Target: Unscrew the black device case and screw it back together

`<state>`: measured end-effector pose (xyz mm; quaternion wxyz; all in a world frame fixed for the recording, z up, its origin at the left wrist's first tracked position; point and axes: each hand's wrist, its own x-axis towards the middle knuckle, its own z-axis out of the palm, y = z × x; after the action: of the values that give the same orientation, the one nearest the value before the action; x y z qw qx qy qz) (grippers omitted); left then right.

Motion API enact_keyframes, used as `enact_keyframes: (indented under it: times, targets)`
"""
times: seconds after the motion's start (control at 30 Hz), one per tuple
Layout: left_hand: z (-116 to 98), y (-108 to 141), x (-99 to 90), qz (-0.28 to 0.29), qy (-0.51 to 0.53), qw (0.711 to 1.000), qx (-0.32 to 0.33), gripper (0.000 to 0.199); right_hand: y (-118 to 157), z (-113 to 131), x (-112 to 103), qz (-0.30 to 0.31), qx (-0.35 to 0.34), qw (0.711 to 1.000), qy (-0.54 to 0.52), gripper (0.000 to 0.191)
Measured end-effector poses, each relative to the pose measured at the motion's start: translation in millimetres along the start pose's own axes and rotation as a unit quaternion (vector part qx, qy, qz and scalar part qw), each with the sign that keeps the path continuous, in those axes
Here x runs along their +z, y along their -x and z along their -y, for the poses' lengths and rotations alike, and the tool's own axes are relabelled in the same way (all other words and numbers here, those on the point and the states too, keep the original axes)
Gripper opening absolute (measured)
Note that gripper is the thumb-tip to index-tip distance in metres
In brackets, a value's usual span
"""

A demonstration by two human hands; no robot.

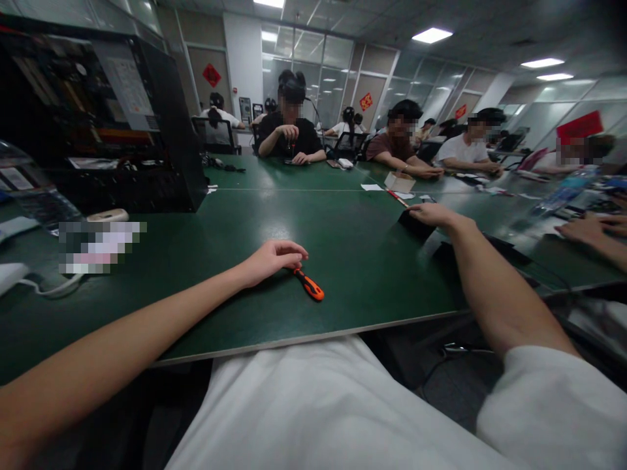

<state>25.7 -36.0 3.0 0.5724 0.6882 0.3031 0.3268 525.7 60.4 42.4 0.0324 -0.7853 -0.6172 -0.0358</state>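
Note:
My left hand (272,262) rests on the green table with its fingers loosely curved and the thumb apart from them. Just under its fingertips lies a screwdriver (312,288) with an orange and black handle pointing toward me; the hand covers its shaft, so I cannot tell whether they touch. Reaching far out to the right, my right hand (435,215) has its fingers over the top edge of a black rectangular piece (415,226) that stands tilted on the table. A thin red stick-like item (396,198) lies just beyond those fingers.
An open black computer case (171,124) stands at the left, near a plastic bottle (36,189) and a white cable (51,288). A small box (399,182) and papers (372,187) lie beyond my right hand. Several people sit around the table. Its front edge (313,338) is by my lap.

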Motion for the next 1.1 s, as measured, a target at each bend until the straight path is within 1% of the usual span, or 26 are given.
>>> enact_keyframes:
  times: [0.1,0.23,0.33,0.4,0.47,0.5,0.6,0.67,0.9,1.0,1.1]
  targets:
    - [-1,1,0.2,0.006,-0.006,1.000,-0.001,0.024,-7,3,-4,0.069,-0.003,0.998,0.001,0.036]
    - [-2,1,1.0,0.001,0.000,1.000,-0.007,0.020,-10,8,-9,0.118,0.008,0.993,-0.005,0.036]
    - [-3,1,1.0,0.000,0.000,1.000,-0.009,0.019,-7,4,-15,0.154,0.021,0.988,-0.010,0.036]
    - [-3,1,0.8,0.000,-0.002,1.000,-0.009,0.019,-5,0,-21,0.161,0.016,0.987,-0.009,0.037]
    - [-2,0,0.7,-0.001,-0.001,1.000,-0.008,0.019,-3,-4,-27,0.148,-0.007,0.989,-0.007,0.035]
    - [-2,0,0.7,0.000,0.000,1.000,-0.008,0.019,-1,-6,-29,0.131,-0.023,0.991,-0.005,0.035]
    - [0,-1,0.9,0.001,0.001,1.000,-0.006,0.020,2,-7,-31,0.051,-0.061,0.997,0.007,0.038]
    - [1,-2,0.8,-0.001,0.002,1.000,-0.004,0.021,2,-6,-26,0.011,-0.075,0.997,0.015,0.037]
    - [3,-2,-0.2,0.007,-0.009,1.000,-0.009,0.023,-6,-2,-1,-0.030,-0.099,0.994,0.040,0.031]
    - [1,-2,0.7,0.004,-0.009,1.000,-0.006,0.025,-4,-1,-1,-0.042,-0.117,0.992,0.036,0.031]
    - [0,-2,1.4,0.009,-0.026,1.000,0.002,0.026,4,2,-7,-0.037,-0.149,0.988,0.022,0.033]
